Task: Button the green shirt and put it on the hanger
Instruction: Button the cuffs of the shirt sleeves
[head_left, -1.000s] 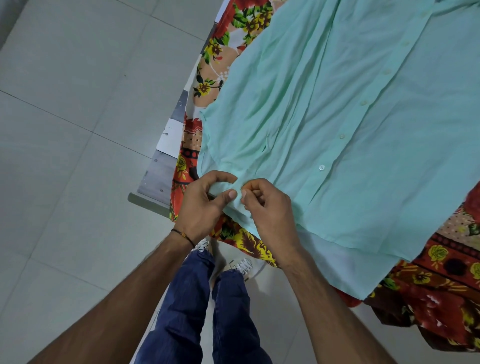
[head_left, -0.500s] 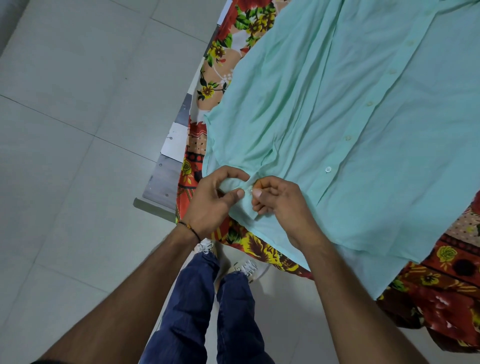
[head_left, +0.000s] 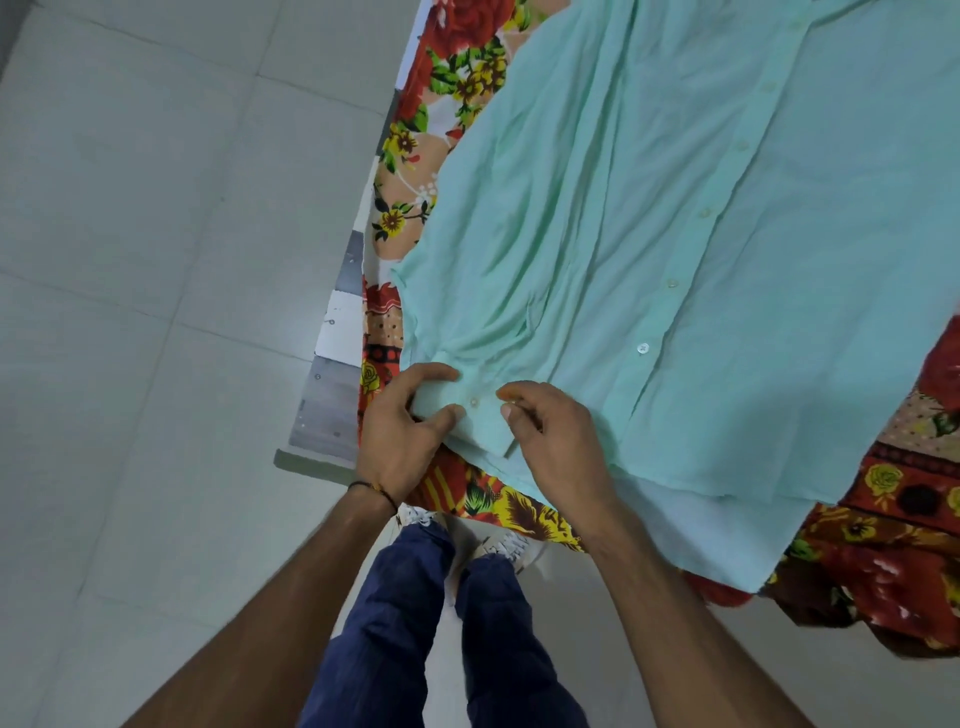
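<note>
Green shirt (head_left: 675, 234), thin, creased, has hem pinched by left hand (head_left: 400, 436) and right hand (head_left: 561, 447).

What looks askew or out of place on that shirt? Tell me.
Nothing is damaged or spilled. The green shirt is creased and bunched beside the left hand, which pinches the fabric near a small button; the right hand pinches it too. Its hem hangs past the table edge.

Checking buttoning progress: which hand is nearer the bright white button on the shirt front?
Right. The right hand lies below-left of the white button; the left hand pinches the green shirt farther left.
</note>
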